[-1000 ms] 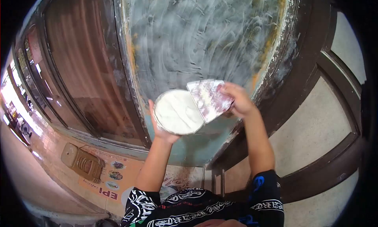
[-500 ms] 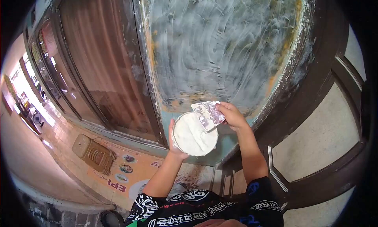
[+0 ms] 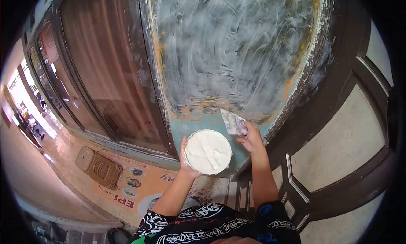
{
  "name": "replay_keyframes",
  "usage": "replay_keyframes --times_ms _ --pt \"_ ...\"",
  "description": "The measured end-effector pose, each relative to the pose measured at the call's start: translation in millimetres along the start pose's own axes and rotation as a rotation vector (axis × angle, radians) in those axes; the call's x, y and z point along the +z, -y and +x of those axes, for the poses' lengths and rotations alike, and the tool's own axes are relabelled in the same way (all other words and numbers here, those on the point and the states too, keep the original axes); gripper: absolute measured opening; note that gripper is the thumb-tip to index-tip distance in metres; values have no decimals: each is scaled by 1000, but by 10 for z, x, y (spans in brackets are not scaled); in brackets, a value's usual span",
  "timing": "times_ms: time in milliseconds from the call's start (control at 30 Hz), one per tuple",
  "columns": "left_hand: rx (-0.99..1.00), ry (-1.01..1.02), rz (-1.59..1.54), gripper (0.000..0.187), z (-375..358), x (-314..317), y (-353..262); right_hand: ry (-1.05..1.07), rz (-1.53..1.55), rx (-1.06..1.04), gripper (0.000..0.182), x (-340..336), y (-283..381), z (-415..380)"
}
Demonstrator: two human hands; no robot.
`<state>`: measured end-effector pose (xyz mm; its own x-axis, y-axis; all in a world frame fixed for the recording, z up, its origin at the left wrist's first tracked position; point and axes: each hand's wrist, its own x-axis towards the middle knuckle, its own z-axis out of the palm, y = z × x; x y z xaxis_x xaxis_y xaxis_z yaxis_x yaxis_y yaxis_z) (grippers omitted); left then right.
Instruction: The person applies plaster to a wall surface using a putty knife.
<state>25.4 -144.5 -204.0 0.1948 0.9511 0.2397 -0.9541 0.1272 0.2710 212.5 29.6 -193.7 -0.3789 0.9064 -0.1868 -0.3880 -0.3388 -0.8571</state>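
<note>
Left hand [image 3: 187,165] is wrapped around the side of a round tub [image 3: 208,152], fingers curled up its left wall, holding it out in front of the wall panel [image 3: 237,53]. The tub is tipped toward the camera and full of white filler [image 3: 207,151], its surface ridged and scooped. Right hand [image 3: 252,139] is just to the right of the tub, fingers pinched tight on the handle end of a flat scraper [image 3: 233,122]. The blade is smeared white and grey, and it lies against the panel near the lower edge, above and to the right of the tub's rim, close to it but not touching. The panel itself is streaked all over with thin white swipes across a blue-green coat, with orange patches showing along its left side, its right side and across the bottom. To the left stands a brown door [image 3: 110,75] in a dark frame; to the right, dark timber framing [image 3: 338,96] around pale panels. Down low at the left a tan plastic stool [image 3: 99,168] lies tipped over on the floor, beside a printed floor mat [image 3: 135,189]. Black patterned sleeves [image 3: 203,227] fill the bottom edge.
</note>
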Motion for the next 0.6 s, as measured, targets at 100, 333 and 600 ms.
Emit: replay_keyframes --times_ms 100,333,600 --pt "31 -109 -7 87 80 -24 8 193 -68 -54 17 165 -64 -212" --pt "48 -74 -1 88 123 -8 14 14 -100 -105 15 -303 -85 129" --pt "187 52 -31 87 159 -74 -121 124 6 -160 37 105 15 -413"
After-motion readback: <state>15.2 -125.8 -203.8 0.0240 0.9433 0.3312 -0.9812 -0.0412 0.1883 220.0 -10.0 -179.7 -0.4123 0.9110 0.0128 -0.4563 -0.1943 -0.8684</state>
